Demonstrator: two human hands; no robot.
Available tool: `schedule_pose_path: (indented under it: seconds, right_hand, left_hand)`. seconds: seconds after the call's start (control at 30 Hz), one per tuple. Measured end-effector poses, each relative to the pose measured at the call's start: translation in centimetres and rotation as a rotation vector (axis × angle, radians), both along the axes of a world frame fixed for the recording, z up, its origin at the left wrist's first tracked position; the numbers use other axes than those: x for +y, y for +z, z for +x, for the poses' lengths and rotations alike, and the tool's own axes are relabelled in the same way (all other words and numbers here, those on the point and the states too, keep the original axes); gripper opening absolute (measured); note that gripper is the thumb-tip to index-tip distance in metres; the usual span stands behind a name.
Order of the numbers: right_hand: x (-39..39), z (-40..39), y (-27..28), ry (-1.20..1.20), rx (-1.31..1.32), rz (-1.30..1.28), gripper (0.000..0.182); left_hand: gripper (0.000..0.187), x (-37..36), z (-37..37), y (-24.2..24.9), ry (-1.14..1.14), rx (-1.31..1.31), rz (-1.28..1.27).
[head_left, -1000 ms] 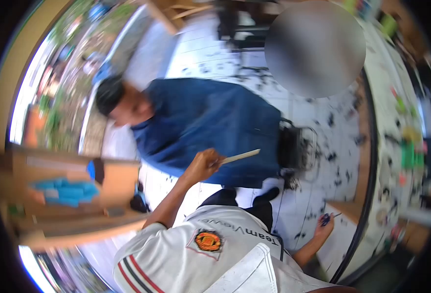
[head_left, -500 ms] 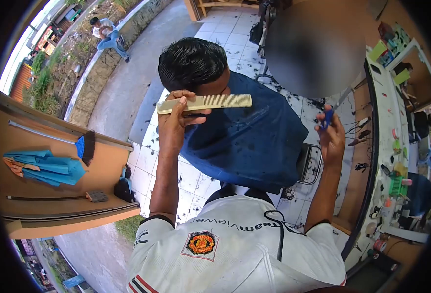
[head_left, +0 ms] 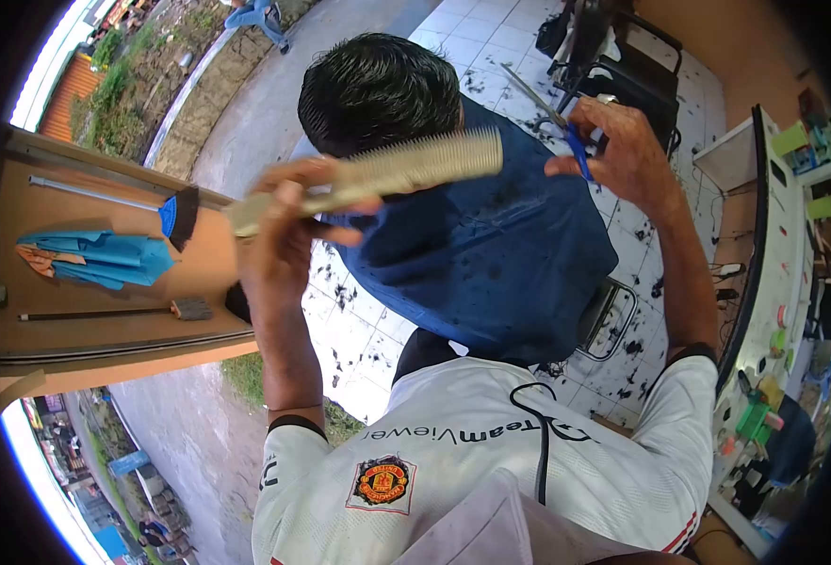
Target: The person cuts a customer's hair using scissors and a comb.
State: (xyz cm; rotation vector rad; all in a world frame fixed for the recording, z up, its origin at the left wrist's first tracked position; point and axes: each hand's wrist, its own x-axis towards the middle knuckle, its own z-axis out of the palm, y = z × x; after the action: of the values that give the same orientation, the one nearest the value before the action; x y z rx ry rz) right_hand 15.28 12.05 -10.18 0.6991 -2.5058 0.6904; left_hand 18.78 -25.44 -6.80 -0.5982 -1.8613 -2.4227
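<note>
Far left: broom (head_left: 178, 218) and blue cloth (head_left: 114, 259) against the orange-brown panel. Left hand (head_left: 288, 226), a bit blurred, fingers partly spread but closed on one end of a pale comb (head_left: 425, 167). Comb teeth up, in front of the lower edge of a seated person's dark hair (head_left: 378, 92); contact, can't tell. Blue cape (head_left: 491, 264) below, hair clippings on it. Right hand (head_left: 630, 160): fingers bent around blue-handled scissors (head_left: 578, 151), blade pointing up-left, apart from hair. Far right: surface (head_left: 775, 282), green basket (head_left: 753, 421) on it.
</note>
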Motion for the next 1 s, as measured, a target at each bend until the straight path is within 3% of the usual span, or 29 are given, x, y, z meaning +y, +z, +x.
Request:
schedule_pose_path:
  seconds: [0.03, 0.1, 0.17, 0.23, 0.4, 0.57, 0.67, 0.83, 0.9, 0.97, 1.0]
  right_hand:
    - [0.3, -1.0, 0.5, 0.032, 0.0, 0.148, 0.054]
    - [0.7, -3.0, 1.0, 0.105, -0.032, 0.248, 0.049]
    - [0.6, -4.6, 0.8, 0.128, 0.111, 0.334, 0.05]
    - [0.0, -5.4, 1.2, 0.101, 0.067, 0.418, 0.052]
    - [-2.2, -6.7, 2.5, 0.215, 0.451, 0.447, 0.05]
    - [-1.3, -6.3, 4.5, 0.299, 0.344, 0.494, 0.052]
    - [-1.9, -5.0, 6.0, 0.237, 0.373, 0.583, 0.064]
    - [-1.0, -4.8, 6.4, 0.185, 0.112, 0.628, 0.064]
    - [-2.0, -4.3, 6.9, 0.229, 0.238, 0.518, 0.061]
    - [-2.1, -3.8, 7.1, 0.269, 0.365, 0.405, 0.058]
    - [-1.2, -3.6, 6.9, 0.187, 0.264, 0.462, 0.057]
  left_hand:
    - [0.037, 0.4, 0.4, -0.4, -0.023, -0.081, -0.164]
    - [0.034, 1.3, 0.3, -0.9, 0.044, -0.177, -0.196]
    - [0.034, 1.5, -0.3, -1.2, 0.105, -0.232, -0.213]
    - [0.037, 1.0, -1.1, -1.2, 0.071, -0.223, -0.14]
    - [0.042, 1.5, -2.1, 0.8, 0.05, -0.098, 0.077]
    - [0.048, 1.4, -2.3, 1.7, 0.052, -0.121, 0.12]
    - [0.049, 0.9, -2.6, 1.6, 0.033, -0.106, 0.117]
    - [0.048, 0.5, -2.9, 1.3, 0.022, -0.093, 0.105]
    - [0.046, 0.0, -2.8, 1.0, 0.124, 0.018, 0.332]
    - [0.047, -1.4, -2.2, -0.2, 0.191, 0.042, 0.329]
    - [0.048, -2.4, -2.0, -1.5, 0.019, -0.021, 0.133]
